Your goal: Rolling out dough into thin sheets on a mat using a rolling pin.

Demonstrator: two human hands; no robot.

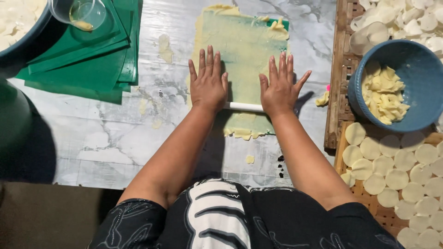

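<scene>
The white rolling pin (243,107) lies across the marble-patterned table (115,138), with its long axis going from left to right, a little lower at the right end. Only the short middle piece between the two hands can be seen; both ends are hidden under the palms. It rests on a thin sheet of pale yellow dough (244,50), which is spread over a green plastic sheet (282,23) and stretches away from the person (its long side is crosswise to the pin).

The left hand (208,80) presses flat on the pin and the dough, fingers straight and close together, pointing away from the body. The right hand (278,87) is also flat, the fingers straight and slightly spread, the thumb held out to the side. Neither hand grips anything; the palms only lie on the pin.

To the left is a stack of green sheets (87,60) with a clear cup (83,13) on it. To the right stands a blue bowl (417,115) with dough scraps, and round dough discs (397,177) lie on a woven tray (337,92), which the frame cuts off.
</scene>
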